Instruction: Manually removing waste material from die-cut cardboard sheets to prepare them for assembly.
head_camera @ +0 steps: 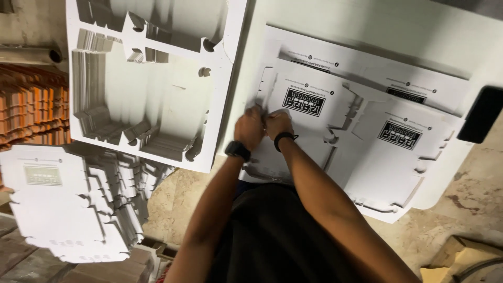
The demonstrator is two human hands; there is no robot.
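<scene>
Together, both hands (263, 127) knuckles up, pinching white die-cut card sheet (309, 112) edge

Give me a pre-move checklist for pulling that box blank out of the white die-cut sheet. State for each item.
1. Both hands on the work: left hand and right hand meet at the left edge of the printed box blank. Ok.
2. Grip secure: fingers bunched and blurred. Cannot tell.
3. Blank freed from the die-cut sheet: left edge looks lifted, the rest lies flat. Cannot tell.
4. Second printed blank undisturbed: lies flat beside it. Ok.
5. Stack of finished blanks at the left: fanned out unevenly. Not ok.
6. Black phone-like object at the sheet's right edge: overlaps the sheet. Not ok.
</scene>
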